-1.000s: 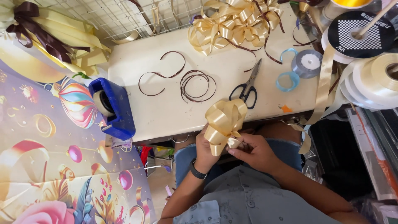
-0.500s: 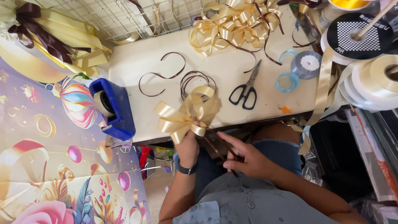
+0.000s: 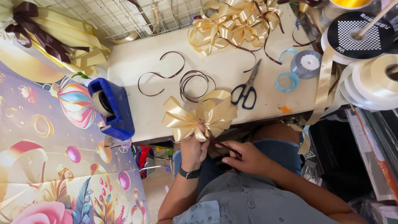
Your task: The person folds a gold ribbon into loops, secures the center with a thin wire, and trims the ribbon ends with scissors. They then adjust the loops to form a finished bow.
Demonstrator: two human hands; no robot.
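Head view, left hand: the left hand (image 3: 194,150) pinches the cream satin looped ribbon bow (image 3: 199,115) at its gathered centre, fingers pressed together, at the near edge of the pale worktable (image 3: 137,70).
Head view, right hand: the right hand (image 3: 244,158) pinches a thin dark brown ribbon strand (image 3: 222,146), fingers curled close (its far end is hidden).
Nearby: black-handled scissors (image 3: 247,89), loose brown ribbon curls (image 3: 195,83), blue tape dispenser (image 3: 112,108).
Risk: if the pinch loosens, the loops would likely spring apart; too hard a tug could skew the bow.
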